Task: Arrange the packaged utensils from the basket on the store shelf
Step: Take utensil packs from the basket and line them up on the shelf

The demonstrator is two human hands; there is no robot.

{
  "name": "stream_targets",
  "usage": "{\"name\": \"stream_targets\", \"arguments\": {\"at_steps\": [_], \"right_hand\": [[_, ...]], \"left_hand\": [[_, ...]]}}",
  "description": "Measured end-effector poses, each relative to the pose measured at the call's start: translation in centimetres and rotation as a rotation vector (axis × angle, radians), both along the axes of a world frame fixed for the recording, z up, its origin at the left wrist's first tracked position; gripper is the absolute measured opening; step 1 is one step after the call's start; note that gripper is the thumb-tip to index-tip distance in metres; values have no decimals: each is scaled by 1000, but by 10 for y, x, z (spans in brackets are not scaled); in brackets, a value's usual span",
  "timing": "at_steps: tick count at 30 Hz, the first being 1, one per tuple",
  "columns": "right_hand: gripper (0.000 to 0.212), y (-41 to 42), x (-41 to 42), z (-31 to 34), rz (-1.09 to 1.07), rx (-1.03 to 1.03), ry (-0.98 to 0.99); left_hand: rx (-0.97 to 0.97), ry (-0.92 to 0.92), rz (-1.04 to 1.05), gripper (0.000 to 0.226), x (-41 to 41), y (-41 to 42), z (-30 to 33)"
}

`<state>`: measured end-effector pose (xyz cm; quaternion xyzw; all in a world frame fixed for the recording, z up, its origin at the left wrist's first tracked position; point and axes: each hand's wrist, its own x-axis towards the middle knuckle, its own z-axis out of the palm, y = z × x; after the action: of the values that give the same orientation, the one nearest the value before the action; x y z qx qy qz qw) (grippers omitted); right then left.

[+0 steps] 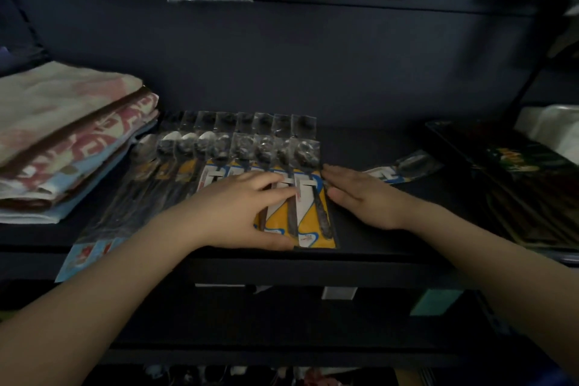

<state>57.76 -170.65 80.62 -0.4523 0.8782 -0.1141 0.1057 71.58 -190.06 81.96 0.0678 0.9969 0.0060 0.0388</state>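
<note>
Fingers [275, 194] of the left hand [241, 213] spread flat across the yellow-and-white card of the last spoon packets [300, 213] in the row, thumb along the near edge — pressing, not gripping. Fingers [336, 177] of the right hand [363, 200] straight and together, edge of the palm set against the right side of that end packet, holding nothing. Looks like the squaring-up step: nudging the overlapped row of packaged spoons [238, 150] into line on the dark shelf [376, 247], bowls toward the back. One stray packet [404, 168] lying askew just right of the right hand, not yet in the row. Basket not in view. Next move probably calls for lifting that stray packet and laying it over the row's right end, same angle, same overlap — gently, since the slick sleeves would likely slide. Folded towels [69, 141] stacked at the left end of the shelf.
</note>
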Motion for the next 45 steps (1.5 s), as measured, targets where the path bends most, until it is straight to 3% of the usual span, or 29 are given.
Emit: {"name": "stream_targets", "arguments": {"at_steps": [2,4,5,8,11,13,17,19,22,24,29,31,33,35,38,40,41,44,45], "right_hand": [[44,12,4,9,-41,-222,-58],[35,24,-10,13,-214,-425,136],[37,29,-20,13,-359,-433,233],[61,40,-42,11,-825,-138,195],[65,43,-53,4,-957,-65,43],[60,43,-60,2,-958,-248,-18],[45,45,-71,24,-884,-853,-158],[42,43,-71,46,-754,-1067,-157],[28,32,-62,78,-483,-1280,-346],[28,23,-58,91,-346,-1313,-431],[13,-5,-71,95,-274,-1352,-575],[19,-18,-79,81,-372,-1260,-614],[17,-30,-82,64,-428,-1028,-640],[5,-40,-86,47,-458,-835,-633],[22,-47,-108,31,-526,-804,-579],[19,-46,-125,26,-585,-787,-503],[12,-47,-130,25,-608,-767,-493],[28,-53,-137,17,-693,-658,-504],[25,-56,-135,14,-692,-663,-473]], "left_hand": [[56,31,-3,96,0,2,3],[139,116,-15,89,-1,6,7],[176,168,-19,83,-1,10,10],[266,280,-10,56,-4,22,20],[316,310,-18,44,-11,32,29],[311,286,-18,42,-20,36,31],[371,256,21,44,-43,42,33],[406,277,54,50,-55,45,35],[477,287,93,61,-70,57,36],[577,252,124,59,-77,66,36],[967,215,130,9,-87,75,23],[1171,215,199,9,-90,79,21],[1245,211,288,10,-94,79,23],[1104,189,335,14,-96,76,24],[592,216,312,34,-88,65,19],[332,236,260,46,-75,56,14],[250,208,226,52,-68,52,12],[62,71,176,81,-49,41,7],[19,32,183,87,-45,38,5]]}}
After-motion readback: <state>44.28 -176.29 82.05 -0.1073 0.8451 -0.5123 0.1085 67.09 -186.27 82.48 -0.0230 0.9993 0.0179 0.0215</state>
